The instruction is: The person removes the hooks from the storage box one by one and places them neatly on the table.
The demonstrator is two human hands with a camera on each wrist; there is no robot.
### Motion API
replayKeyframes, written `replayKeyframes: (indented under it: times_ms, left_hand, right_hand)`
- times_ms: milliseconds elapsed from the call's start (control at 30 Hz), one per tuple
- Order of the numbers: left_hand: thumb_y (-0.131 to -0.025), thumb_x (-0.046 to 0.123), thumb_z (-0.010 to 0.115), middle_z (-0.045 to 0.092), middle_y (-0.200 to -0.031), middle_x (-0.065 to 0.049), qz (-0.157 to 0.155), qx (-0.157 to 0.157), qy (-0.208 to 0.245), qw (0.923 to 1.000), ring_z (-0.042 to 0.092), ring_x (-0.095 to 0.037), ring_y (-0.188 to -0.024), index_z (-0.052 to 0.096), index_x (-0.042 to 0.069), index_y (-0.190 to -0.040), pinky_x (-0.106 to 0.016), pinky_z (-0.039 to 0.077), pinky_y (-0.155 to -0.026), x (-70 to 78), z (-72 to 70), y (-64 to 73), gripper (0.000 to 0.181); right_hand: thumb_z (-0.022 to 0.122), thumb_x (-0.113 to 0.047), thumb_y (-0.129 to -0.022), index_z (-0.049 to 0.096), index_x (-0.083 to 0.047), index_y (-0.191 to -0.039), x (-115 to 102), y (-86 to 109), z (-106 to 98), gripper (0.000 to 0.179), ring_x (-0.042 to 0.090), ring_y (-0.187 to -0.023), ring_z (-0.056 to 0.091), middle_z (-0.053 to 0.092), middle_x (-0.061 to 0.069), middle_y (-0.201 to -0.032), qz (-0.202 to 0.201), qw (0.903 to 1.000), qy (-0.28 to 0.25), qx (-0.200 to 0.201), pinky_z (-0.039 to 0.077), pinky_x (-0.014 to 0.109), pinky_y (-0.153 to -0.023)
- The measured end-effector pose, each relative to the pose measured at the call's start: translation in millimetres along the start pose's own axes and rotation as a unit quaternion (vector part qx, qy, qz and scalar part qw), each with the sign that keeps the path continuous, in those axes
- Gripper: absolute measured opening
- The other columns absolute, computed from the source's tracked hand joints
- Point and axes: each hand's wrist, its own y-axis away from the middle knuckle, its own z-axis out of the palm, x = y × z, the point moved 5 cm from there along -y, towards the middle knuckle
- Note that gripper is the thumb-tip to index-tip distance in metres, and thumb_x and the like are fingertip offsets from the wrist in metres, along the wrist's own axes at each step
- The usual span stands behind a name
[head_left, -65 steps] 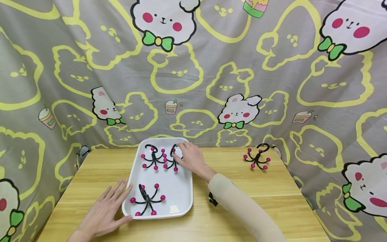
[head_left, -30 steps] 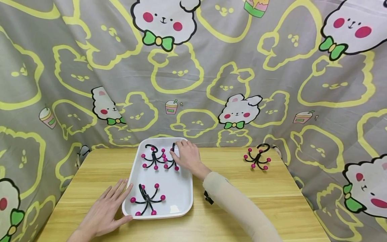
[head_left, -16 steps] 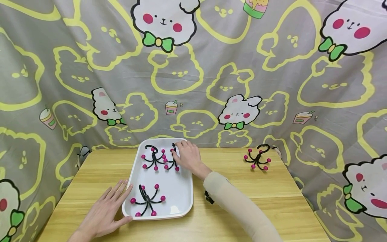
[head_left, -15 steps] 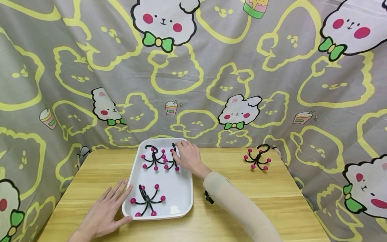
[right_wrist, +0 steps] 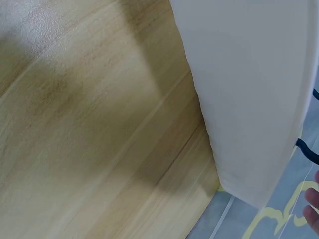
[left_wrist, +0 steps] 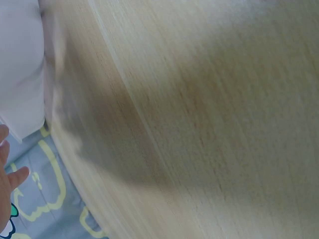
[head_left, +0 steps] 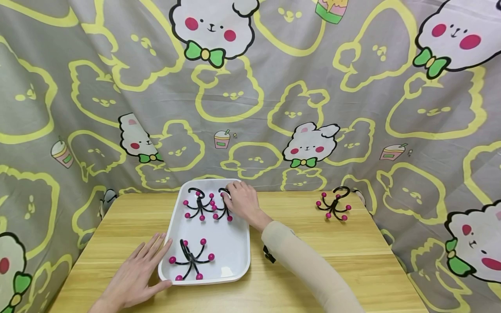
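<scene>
A white tray (head_left: 227,244) holds three black multi-arm hook hangers tipped with pink balls. My right hand (head_left: 245,202) pinches the back-right hook hanger (head_left: 225,208), partly hiding it. Beside that one stands a back-left hook hanger (head_left: 200,203), their arms close together. The front hook hanger (head_left: 191,257) rests near the tray's front-left corner. My left hand (head_left: 135,270) lies with straight fingers against the tray's left rim. In the right wrist view only a few fingertips (right_wrist: 312,199) and a bit of black hook show beyond the tray wall.
Another hook hanger (head_left: 334,204) stands on the wooden table (head_left: 309,252) at the back right. A patterned grey curtain (head_left: 250,95) encloses the table behind and at both sides. A small black object (head_left: 268,254) shows by the right sleeve.
The top hook of the back-right hanger has turned in my right hand; its curve now shows, where it looked edge-on before. My left hand and the other hangers have kept their places.
</scene>
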Motion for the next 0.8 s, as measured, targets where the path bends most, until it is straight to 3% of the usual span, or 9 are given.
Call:
replayKeyframes:
  times_ms: [433, 800]
  left_hand:
    - [-0.083, 0.082, 0.062, 0.049, -0.163, -0.018, 0.003, -0.008, 0.005, 0.9999, 0.001, -0.011, -0.168, 0.040, 0.016, -0.164, -0.019, -0.018, -0.129, -0.2, 0.4, 0.5, 0.107]
    - [-0.081, 0.082, 0.065, 0.054, -0.158, -0.019, -0.001, -0.003, 0.000, 1.0000, -0.005, -0.005, -0.166, 0.049, 0.015, -0.158, -0.018, -0.016, -0.130, 0.0, -0.8, -1.1, 0.103]
  right_hand:
    - [0.055, -0.038, -0.108, 0.071, -0.020, -0.112, 2.6, -1.2, 2.8, 0.025, 0.019, -0.098, 0.071, 0.076, -0.001, -0.112, -0.014, 0.9998, 0.003, -0.010, 0.061, 0.034, -0.080]
    - [0.052, -0.040, -0.110, 0.069, -0.022, -0.118, 1.1, -2.7, -2.4, 0.026, 0.019, -0.096, 0.067, 0.069, 0.000, -0.108, -0.021, 0.9993, -0.011, -0.029, 0.060, 0.034, -0.078]
